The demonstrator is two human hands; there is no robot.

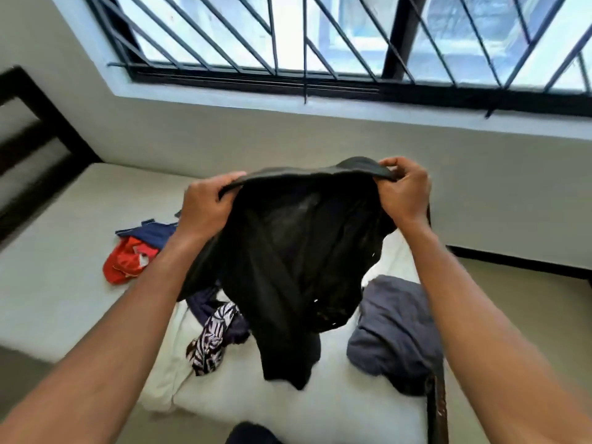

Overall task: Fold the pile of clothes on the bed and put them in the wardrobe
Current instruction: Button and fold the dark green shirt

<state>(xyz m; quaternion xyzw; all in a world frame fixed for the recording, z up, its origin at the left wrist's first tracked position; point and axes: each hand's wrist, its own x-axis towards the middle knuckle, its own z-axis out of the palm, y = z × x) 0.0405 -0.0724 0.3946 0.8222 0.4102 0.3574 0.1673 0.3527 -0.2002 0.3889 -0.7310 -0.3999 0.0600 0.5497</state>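
A black garment (298, 261) hangs in the air above the bed (57, 283). My left hand (205, 206) grips its upper edge on the left, and my right hand (405, 190) grips the same edge on the right. Its lower end dangles down to the white sheet (288, 408). Under it lie more clothes: a zebra-patterned piece (213, 338) with dark purple cloth, a grey-blue garment (394, 334) to the right, and a red-orange garment (126, 261) with a navy one (153, 233) to the left.
A dark headboard (28, 149) stands at the left end of the bed. A barred window (320, 43) fills the wall behind. A dark bed post (437, 408) rises at the near right corner, with floor beyond it.
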